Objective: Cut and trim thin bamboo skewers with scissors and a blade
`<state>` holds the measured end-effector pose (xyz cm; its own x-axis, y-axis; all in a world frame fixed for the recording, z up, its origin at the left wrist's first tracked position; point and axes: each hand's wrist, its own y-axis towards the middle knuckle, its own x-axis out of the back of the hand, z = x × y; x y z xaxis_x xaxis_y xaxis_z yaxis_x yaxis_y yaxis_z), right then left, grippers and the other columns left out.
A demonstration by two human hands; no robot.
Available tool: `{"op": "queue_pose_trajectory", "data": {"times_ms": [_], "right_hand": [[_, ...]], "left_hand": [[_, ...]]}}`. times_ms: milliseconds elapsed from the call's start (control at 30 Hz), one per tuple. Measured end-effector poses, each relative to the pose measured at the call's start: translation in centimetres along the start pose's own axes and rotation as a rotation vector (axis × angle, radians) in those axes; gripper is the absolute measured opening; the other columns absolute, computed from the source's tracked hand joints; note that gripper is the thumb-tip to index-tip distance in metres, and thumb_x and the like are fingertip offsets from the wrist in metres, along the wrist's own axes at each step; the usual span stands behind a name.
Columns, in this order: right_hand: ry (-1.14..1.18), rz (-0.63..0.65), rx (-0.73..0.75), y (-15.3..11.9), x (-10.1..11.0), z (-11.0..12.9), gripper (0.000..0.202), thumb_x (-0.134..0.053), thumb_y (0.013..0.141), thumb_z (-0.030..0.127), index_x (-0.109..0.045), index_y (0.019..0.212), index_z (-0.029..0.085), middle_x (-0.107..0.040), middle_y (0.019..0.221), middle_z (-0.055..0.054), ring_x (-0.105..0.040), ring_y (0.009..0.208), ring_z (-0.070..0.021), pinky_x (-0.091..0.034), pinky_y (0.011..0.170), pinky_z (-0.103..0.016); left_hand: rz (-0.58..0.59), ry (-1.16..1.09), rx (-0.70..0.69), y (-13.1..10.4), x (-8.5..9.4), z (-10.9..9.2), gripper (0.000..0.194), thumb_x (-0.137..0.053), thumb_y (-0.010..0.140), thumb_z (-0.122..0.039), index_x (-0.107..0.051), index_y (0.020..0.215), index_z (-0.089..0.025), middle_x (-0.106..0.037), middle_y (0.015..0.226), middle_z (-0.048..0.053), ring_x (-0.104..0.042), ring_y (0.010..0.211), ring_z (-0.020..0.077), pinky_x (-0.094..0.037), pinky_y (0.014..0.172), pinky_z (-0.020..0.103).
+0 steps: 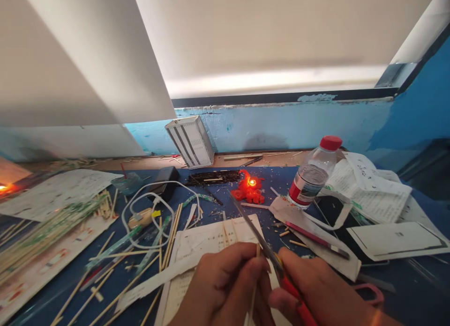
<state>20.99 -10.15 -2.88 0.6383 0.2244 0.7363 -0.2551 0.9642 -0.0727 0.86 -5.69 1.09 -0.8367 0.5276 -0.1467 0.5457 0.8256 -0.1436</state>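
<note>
My left hand [228, 284], in the lower middle of the head view, is closed in a pinch on a thin wooden stick [253, 300] held roughly upright. My right hand [316, 284] grips red-handled scissors [298, 300], their long metal blades pointing up and left. The blades pass close beside the stick's upper end; whether they touch it I cannot tell. Under both hands lies a printed booklet [200, 239] with a torn paper strip [158, 281] across its left side. Beyond the blade tips, a small flame burns on a red wax-like lump [248, 192].
Loose sticks [176, 227], a white cable [135, 202] and a black box [165, 183] lie left. A red-capped water bottle [311, 176], a pink-and-silver cutter [316, 239] and papers [369, 190] are right. A white carton [191, 141] leans at the wall.
</note>
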Motion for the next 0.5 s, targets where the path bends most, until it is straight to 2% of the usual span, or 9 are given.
{"op": "queue_pose_trajectory", "data": {"times_ms": [67, 167, 300, 500], "right_hand": [[0.041, -0.074, 0.046, 0.1, 0.3, 0.0, 0.058, -0.035, 0.098, 0.080, -0.049, 0.081, 0.026, -0.065, 0.065, -0.004, -0.056, 0.054, -0.0199, -0.030, 0.049, -0.031], [0.046, -0.176, 0.062, 0.3, 1.0, -0.4, 0.057, -0.035, 0.100, 0.077, -0.047, 0.074, 0.027, -0.061, 0.060, -0.002, -0.054, 0.051, -0.0188, -0.032, 0.047, -0.032], [-0.035, -0.085, 0.006, 0.6, 1.8, -1.6, 0.051, -0.042, 0.103, 0.069, -0.048, 0.076, 0.026, -0.061, 0.064, 0.000, -0.052, 0.054, -0.0171, -0.032, 0.050, -0.031], [-0.199, 0.062, -0.129, 0.9, 2.1, -2.2, 0.054, -0.043, 0.103, 0.069, -0.056, 0.077, 0.023, -0.067, 0.070, -0.002, -0.054, 0.059, -0.0180, -0.030, 0.056, -0.031]], "left_hand": [[0.005, -0.160, 0.015, 0.3, 0.1, 0.3, 0.030, -0.064, 0.101, -0.047, -0.068, 0.091, -0.019, -0.075, 0.070, 0.002, -0.073, 0.058, 0.0138, -0.054, 0.056, 0.020], [-0.009, -0.324, -0.027, 1.1, 0.5, 0.4, 0.022, -0.063, 0.103, -0.040, -0.066, 0.096, -0.019, -0.080, 0.079, 0.002, -0.079, 0.062, 0.0162, -0.061, 0.061, 0.023], [-0.059, -0.319, -0.074, 1.6, 1.0, 0.2, 0.018, -0.066, 0.102, -0.036, -0.067, 0.106, -0.019, -0.083, 0.087, 0.004, -0.082, 0.070, 0.0197, -0.064, 0.066, 0.025], [-0.118, -0.283, -0.059, 1.9, 1.3, 0.3, 0.017, -0.060, 0.105, -0.035, -0.065, 0.107, -0.019, -0.084, 0.096, 0.008, -0.083, 0.075, 0.0218, -0.065, 0.069, 0.028]]}}
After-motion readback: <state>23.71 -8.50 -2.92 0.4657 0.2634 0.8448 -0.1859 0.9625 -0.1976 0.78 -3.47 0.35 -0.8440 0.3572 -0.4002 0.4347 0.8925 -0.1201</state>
